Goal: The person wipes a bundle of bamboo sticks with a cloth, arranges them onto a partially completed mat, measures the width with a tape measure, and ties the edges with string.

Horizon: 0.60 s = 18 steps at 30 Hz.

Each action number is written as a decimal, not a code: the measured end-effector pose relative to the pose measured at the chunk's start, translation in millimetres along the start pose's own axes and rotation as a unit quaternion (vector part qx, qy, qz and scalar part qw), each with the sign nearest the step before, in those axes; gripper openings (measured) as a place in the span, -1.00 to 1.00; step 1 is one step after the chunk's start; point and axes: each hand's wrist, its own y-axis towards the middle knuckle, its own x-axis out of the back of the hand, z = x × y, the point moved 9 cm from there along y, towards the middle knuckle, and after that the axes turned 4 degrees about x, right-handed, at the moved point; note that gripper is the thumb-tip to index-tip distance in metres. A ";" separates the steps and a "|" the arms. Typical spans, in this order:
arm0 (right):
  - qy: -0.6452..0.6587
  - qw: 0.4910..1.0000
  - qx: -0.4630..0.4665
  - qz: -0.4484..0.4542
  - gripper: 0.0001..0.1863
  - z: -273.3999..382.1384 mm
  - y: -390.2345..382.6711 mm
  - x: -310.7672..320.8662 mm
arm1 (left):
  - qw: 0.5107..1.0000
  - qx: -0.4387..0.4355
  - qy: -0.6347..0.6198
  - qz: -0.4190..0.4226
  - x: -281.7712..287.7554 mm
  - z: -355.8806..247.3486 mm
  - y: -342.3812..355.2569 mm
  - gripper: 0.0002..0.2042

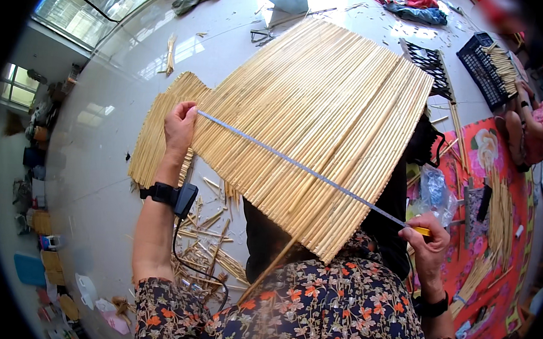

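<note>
Across my lap lies a large mat of straw-coloured reeds (pixel 301 108), its reeds packed side by side. A tape measure (pixel 297 164) is stretched taut over it from left to right. My left hand (pixel 180 125) is closed on the tape's end at the mat's left edge. Beyond the right edge, my right hand (pixel 428 243) grips the yellow case of the tape measure. One loose, longer reed (pixel 271 270) pokes out below the mat toward my body. A second piece of reed matting (pixel 167 127) lies to the left, partly under the large one.
Cut reed pieces (pixel 206 247) litter the floor below my left forearm. At right, a red floral cloth (pixel 475 139) carries reed bundles (pixel 500 217) and a clear plastic bag (pixel 432 193). Another person (pixel 539 125) sits at far right beside a dark crate (pixel 485 68) of reeds.
</note>
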 end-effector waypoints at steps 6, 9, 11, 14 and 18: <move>-0.094 0.981 0.150 0.084 -0.88 60.8 31.4 -33.8 | 0.999 -0.019 0.022 -0.043 -1.9 -11.7 -8.3 -0.83; -0.112 0.970 0.188 0.104 -0.89 72.0 43.6 -58.9 | 0.999 -0.023 0.010 -0.046 0.5 -15.4 -11.4 -0.83; -0.136 0.959 0.209 0.133 -0.88 79.0 52.3 -77.0 | 0.999 -0.022 0.015 -0.040 0.1 -15.6 -11.2 -0.81; -0.129 0.953 0.223 0.159 -0.89 85.9 63.5 -97.8 | 0.999 -0.016 -0.001 -0.033 2.0 -12.8 -10.5 -0.78; -0.132 0.950 0.223 0.176 -0.87 89.7 77.9 -111.9 | 0.999 -0.015 -0.026 -0.043 1.2 -7.8 -8.9 -0.72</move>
